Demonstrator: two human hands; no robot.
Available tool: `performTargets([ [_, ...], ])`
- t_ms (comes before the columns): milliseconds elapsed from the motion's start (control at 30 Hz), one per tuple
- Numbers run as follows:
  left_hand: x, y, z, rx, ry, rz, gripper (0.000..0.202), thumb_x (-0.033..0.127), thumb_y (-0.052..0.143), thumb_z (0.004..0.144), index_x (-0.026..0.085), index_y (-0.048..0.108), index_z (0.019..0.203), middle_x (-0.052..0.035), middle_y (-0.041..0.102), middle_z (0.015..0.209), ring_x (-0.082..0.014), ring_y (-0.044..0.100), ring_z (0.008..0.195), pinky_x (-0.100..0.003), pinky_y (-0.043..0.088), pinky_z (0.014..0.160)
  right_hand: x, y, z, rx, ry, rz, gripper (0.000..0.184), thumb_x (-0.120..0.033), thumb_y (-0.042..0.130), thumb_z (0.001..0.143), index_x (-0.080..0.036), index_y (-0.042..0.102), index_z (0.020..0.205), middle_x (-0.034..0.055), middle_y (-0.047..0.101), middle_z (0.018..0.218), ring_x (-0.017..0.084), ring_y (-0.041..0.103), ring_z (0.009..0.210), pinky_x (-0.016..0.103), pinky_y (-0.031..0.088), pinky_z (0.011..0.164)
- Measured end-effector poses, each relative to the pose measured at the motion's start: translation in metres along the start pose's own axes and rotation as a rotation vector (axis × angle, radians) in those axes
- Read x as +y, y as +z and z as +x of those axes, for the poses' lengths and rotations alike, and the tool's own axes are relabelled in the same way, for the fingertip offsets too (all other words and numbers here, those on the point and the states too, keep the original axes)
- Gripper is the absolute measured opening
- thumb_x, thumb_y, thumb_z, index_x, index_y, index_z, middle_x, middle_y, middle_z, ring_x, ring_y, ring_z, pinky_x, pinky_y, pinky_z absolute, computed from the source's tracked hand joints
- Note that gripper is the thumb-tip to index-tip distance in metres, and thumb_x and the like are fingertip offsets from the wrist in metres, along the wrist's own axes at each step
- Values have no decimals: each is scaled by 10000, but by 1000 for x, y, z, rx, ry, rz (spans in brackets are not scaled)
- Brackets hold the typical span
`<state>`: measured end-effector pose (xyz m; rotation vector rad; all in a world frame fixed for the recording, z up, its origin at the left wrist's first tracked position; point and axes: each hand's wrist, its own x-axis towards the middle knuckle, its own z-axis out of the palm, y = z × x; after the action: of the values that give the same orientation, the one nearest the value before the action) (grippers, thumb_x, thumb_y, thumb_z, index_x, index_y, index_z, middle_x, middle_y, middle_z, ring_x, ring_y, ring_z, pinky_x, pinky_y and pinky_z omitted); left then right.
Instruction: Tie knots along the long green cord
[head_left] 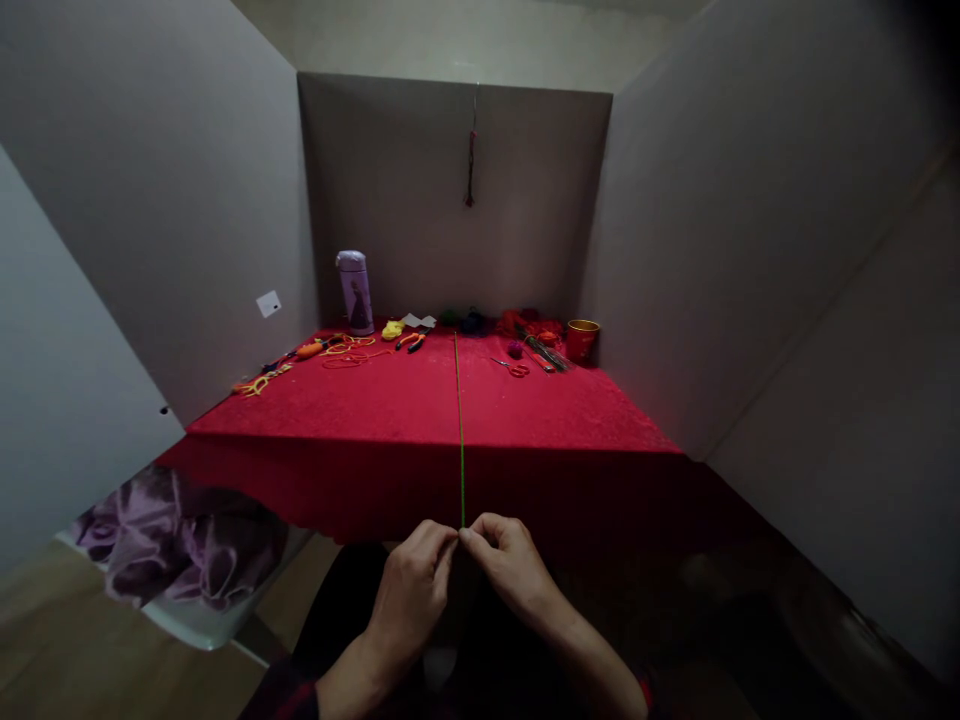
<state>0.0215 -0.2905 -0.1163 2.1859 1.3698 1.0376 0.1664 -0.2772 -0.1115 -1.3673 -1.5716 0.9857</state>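
Note:
A thin green cord (461, 460) runs in a straight line from the back part of the red-covered table down over its front edge to my hands. My left hand (415, 580) pinches at the cord's near end, fingertips pressed together. Meeting it there, my right hand (512, 565) has thumb and forefinger closed at the same spot. Both hands are in front of the table edge, above my lap. The cord's far end lies near the back of the table; how it is fixed there I cannot make out.
On the red cloth (375, 400) are a purple bottle (355, 295), orange-handled pliers (411, 342), yellow yarn (392, 330), red-handled scissors (514, 369), a purple ball (514, 349) and a red cup (582, 342). Grey panels surround the table. A braided cord (471, 170) hangs at the back. Purple fabric (180, 540) lies on a stool.

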Motion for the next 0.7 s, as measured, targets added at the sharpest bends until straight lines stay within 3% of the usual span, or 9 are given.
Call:
performTargets([
  [167, -4, 8, -16, 87, 240, 394, 229, 154, 377, 884, 170, 575, 770, -34, 557, 697, -148, 547, 558, -252, 374, 502, 9, 9, 3, -43, 108, 213, 244, -317, 546, 739, -152, 513, 563, -30, 441, 503, 85, 377, 485, 205, 289, 459],
  [300, -2, 10, -22, 82, 328, 414, 236, 152, 396, 876, 179, 577, 727, -21, 549, 640, -142, 519, 504, -250, 364, 476, 15, 10, 1, -103, 153, 345, 166, -295, 573, 705, -141, 554, 646, -31, 470, 524, 76, 364, 471, 197, 274, 443],
  [367, 1, 7, -20, 70, 277, 258, 227, 186, 407, 884, 182, 587, 747, -24, 570, 674, -136, 550, 567, -232, 402, 528, 17, 8, 0, -104, 152, 365, 150, -279, 577, 699, -139, 550, 651, -29, 476, 535, 75, 370, 479, 194, 278, 447],
  [500, 9, -3, -3, 91, -28, -137, 198, 244, 427, 876, 178, 613, 858, -51, 640, 830, -158, 603, 767, -239, 456, 690, 16, 4, -3, -93, 120, 344, 178, -293, 570, 722, -136, 535, 647, -23, 476, 556, 80, 385, 508, 193, 300, 467],
  [600, 10, -5, 11, -51, -189, -354, 224, 257, 458, 843, 175, 648, 929, -52, 680, 862, -175, 618, 794, -245, 459, 701, 12, 1, -5, -86, 79, 289, 193, -294, 565, 734, -136, 522, 632, -26, 455, 564, 81, 384, 529, 190, 301, 477],
  [700, 8, -4, 21, -166, -220, -381, 233, 265, 478, 817, 164, 687, 835, -42, 686, 752, -183, 616, 733, -241, 440, 651, 8, -1, -7, -81, 52, 224, 154, -251, 538, 738, -136, 529, 637, -29, 445, 564, 85, 385, 539, 190, 301, 484],
])
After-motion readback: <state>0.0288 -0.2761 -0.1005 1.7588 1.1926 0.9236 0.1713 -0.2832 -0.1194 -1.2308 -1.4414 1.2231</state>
